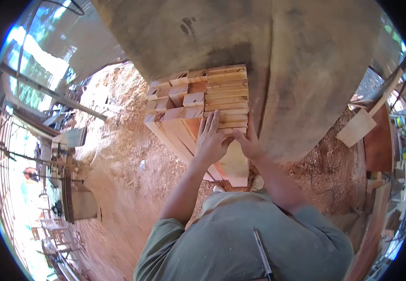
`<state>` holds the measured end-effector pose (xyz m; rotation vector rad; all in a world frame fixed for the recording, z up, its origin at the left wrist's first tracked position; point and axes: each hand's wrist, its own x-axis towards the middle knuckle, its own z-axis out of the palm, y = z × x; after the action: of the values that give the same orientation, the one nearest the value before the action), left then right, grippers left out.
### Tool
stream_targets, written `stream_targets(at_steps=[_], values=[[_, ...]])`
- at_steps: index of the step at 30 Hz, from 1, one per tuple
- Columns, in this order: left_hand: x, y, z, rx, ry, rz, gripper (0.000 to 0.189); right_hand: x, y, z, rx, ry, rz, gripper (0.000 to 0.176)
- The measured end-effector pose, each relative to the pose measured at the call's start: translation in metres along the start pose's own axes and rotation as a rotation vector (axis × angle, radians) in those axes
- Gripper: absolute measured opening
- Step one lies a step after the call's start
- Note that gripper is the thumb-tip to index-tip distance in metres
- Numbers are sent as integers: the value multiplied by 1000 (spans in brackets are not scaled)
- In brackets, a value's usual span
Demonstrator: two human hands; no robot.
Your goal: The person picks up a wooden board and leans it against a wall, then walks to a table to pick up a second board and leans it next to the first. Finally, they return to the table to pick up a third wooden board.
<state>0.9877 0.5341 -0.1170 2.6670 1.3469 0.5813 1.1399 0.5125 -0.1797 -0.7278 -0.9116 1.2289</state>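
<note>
A stack of upright wooden boards (226,96) stands against a large stained panel, its end faces up. Thick block-like ends (193,99) fill its left part, and thin board ends lie in rows on the right. My left hand (211,139) rests on the near edge of the stack, fingers stretched over the board ends. Beside it my right hand (247,143) touches the near right corner, its fingers partly hidden beyond the edge. The thumbs nearly meet over the front board (236,161).
The large panel (203,33) leans behind the stack and extends right. Sawdust and shavings (118,159) cover the ground. A machine-like object (79,201) stands at left. At right are a pale wood piece (356,128) and a reddish board (377,145).
</note>
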Motion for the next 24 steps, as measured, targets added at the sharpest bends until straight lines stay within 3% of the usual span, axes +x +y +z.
stream_targets(at_steps=[1,3,4,6,8,9,10,11,12,13,14,16,18,20,22,24], values=[[1,-1,0,-5,-10,3,34,1,6,-4,4,-26,14,88],[2,2,-1,4,-3,-36,34,4,23,-15,-269,-21,-117,88],[2,4,-1,5,81,-21,33,4,26,-22,-257,-63,-104,88],[-15,12,-2,30,163,-52,32,-3,30,-47,-444,-165,-290,85],[-33,23,1,-21,431,-66,28,-28,91,-111,-342,-201,-6,79],[-45,35,1,-52,563,-91,28,-45,94,-129,-180,-97,278,72],[-66,41,7,-42,564,-126,28,-70,95,-150,-26,15,573,67],[-92,45,19,-236,374,-355,29,-103,107,-184,-172,249,911,57],[-121,49,34,-436,187,-577,32,-145,159,-263,-395,50,980,47],[-159,42,61,-444,-9,-630,35,-172,96,-255,-765,-107,1124,42],[-200,32,85,-448,-203,-672,40,-205,93,-276,-981,-294,1167,41],[-271,33,91,-376,-676,-813,49,-260,88,-309,-1100,-457,1276,40],[-372,27,131,-488,-723,-1193,59,-296,71,-317,-1117,-514,1391,39],[-491,40,175,-419,-378,-1570,59,-319,58,-318,-1124,-529,1448,38],[-551,80,167,-399,33,-1757,55,-322,53,-315,-1164,-545,1436,38],[-612,92,191,-604,312,-2159,39,-299,59,-303,-1229,-584,1361,37]])
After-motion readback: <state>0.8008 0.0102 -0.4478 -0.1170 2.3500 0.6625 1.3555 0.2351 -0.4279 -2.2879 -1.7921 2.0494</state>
